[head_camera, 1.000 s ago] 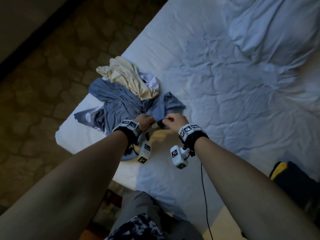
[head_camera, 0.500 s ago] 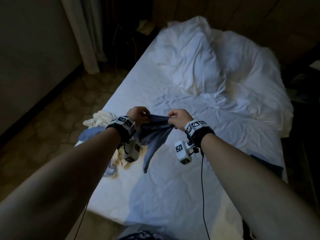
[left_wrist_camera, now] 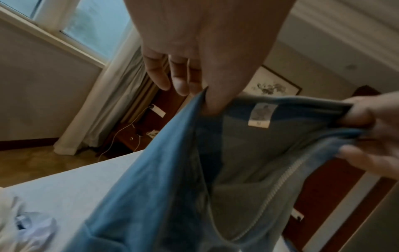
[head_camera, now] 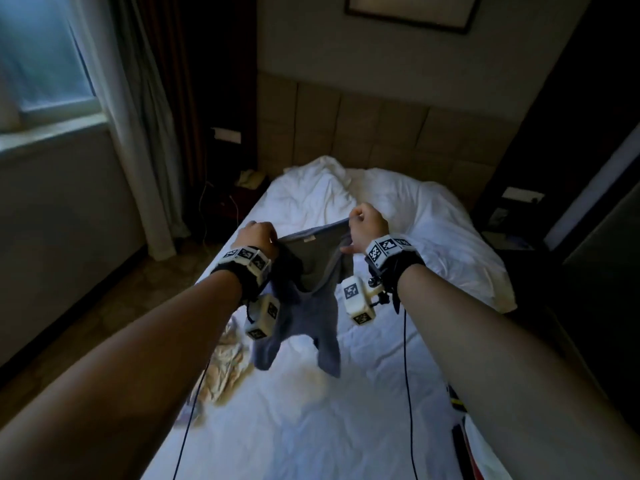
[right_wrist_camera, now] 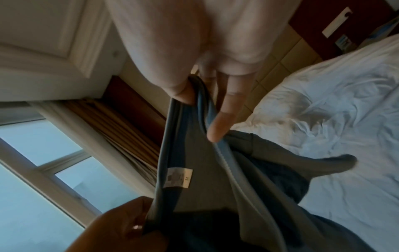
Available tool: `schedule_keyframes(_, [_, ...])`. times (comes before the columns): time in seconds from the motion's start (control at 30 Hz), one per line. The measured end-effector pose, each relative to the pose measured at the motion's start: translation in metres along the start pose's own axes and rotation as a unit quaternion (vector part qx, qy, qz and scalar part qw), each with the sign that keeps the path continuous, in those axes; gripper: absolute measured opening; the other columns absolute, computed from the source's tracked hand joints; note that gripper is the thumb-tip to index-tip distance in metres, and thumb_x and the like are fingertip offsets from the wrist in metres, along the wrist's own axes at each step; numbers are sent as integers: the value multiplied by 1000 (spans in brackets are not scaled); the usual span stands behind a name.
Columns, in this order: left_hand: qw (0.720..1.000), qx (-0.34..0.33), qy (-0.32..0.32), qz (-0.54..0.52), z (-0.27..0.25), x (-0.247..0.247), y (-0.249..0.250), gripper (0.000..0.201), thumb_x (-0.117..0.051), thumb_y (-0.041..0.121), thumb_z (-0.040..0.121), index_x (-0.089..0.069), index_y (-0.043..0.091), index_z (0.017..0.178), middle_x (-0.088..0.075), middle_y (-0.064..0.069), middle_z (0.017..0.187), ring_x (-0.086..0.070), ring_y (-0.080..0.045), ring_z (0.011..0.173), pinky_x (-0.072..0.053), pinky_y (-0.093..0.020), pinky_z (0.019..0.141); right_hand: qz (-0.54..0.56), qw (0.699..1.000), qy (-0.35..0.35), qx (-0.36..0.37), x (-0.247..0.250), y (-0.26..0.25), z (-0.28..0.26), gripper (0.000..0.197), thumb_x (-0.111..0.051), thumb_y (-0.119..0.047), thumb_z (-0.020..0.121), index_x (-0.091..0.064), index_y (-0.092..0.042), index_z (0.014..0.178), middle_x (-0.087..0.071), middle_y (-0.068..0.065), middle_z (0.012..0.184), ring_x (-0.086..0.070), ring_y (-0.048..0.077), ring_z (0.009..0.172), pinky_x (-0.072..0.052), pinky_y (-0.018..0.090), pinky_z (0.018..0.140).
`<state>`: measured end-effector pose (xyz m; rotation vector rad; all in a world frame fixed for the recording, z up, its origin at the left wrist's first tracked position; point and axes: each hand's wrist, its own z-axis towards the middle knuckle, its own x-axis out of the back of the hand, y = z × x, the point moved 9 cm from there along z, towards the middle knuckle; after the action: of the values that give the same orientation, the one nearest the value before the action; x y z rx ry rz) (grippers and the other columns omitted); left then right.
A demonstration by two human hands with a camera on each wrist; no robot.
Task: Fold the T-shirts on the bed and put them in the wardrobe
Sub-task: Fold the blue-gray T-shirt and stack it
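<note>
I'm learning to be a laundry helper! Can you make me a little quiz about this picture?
1. True or false: the blue shirt lies flat on the bed.
2. Which part of the shirt do the left hand and right hand grip? A) the hem B) the neck opening C) the sleeves
3. Fill in: the white tag sits between the two ____.

Key
1. False: it hangs in the air over the bed.
2. B
3. hands
</note>
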<state>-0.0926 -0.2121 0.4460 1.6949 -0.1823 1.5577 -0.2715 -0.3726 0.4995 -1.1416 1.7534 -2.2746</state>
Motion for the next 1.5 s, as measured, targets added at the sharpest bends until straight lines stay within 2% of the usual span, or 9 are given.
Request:
schedule_keyframes(0.13, [984, 70, -12, -165, -15, 26, 26, 10, -66, 14, 86, -72, 15, 95, -67, -14, 111, -63, -33, 101, -53, -30, 77, -47, 998, 26, 15, 66, -8, -14, 19, -39, -16, 99, -56, -22, 104, -60, 3, 99, -60, 25, 86, -56, 38, 80])
schedule_keyframes(0.27, [927, 74, -86, -358, -31, 30, 70, 39, -59, 8, 92, -54, 0, 130, -59, -20, 128, -67, -21, 77, -54, -21, 60, -99, 994, 32, 17, 115, -9, -28, 26, -44, -21, 97, -64, -17, 112, -66, 8, 107, -61, 28, 97, -48, 31, 83])
schedule_keyframes(0.4, [933, 40, -51, -353, -43, 53, 115, 13, -62, 16, 91, -63, 4, 95, -63, -17, 91, -61, -29, 75, -56, -42, 79, -132, 990, 52, 11, 157, -15, -40, 26, -43, -29, 98, -64, -14, 102, -63, 12, 87, -63, 31, 85, -47, 33, 69])
schedule_keyframes(0.5, [946, -13, -1, -324, -46, 79, 142, 17, -71, 13, 85, -55, 9, 80, -55, -10, 69, -54, -21, 58, -53, -30, 52, -117, 991, 67, 12, 187, -19, -44, 21, -43, -26, 98, -63, -25, 92, -64, 11, 85, -65, 32, 82, -49, 33, 67])
schedule_keyframes(0.63, [965, -121, -17, -234, -56, 108, 181, 21, -75, 10, 81, -55, 9, 76, -55, -5, 68, -56, -9, 54, -48, -20, 47, -4, 998, 57, -20, 216, -14, -42, 17, -52, -11, 96, -67, -15, 90, -64, 9, 80, -66, 25, 73, -58, 32, 62])
schedule_keyframes(0.8, [979, -110, 24, -170, -48, 135, 191, 25, -76, 5, 76, -57, 15, 89, -64, -13, 93, -62, -28, 78, -55, -37, 69, 131, 989, 15, -67, 233, -16, -50, 15, -66, 6, 85, -65, -7, 79, -59, 11, 75, -58, 19, 70, -56, 24, 49])
schedule_keyframes(1.07, [985, -43, 122, -113, -57, 171, 205, 21, -53, 13, 91, -72, 14, 101, -68, -14, 109, -63, -33, 99, -54, -37, 87, 0, 997, 69, -22, 273, -21, -51, 8, -63, -8, 88, -64, -16, 89, -60, 5, 84, -56, 18, 75, -45, 27, 52])
schedule_keyframes(1.27, [980, 0, 77, -185, -58, 164, 202, 21, -59, 21, 92, -69, 3, 93, -69, -16, 88, -67, -29, 69, -56, -31, 57, -36, 999, 24, -25, 273, -19, -58, 7, -65, -13, 89, -59, -11, 90, -54, 6, 66, -46, 15, 51, -35, 19, 36])
schedule_keyframes(1.5, [959, -31, 46, -277, -64, 162, 216, 11, -70, 16, 83, -66, 9, 75, -70, -12, 75, -64, -9, 45, -52, -20, 43, -318, 943, 100, 14, 289, -41, -58, 15, -61, -15, 89, -59, -5, 78, -58, 10, 81, -58, 28, 75, -45, 29, 63])
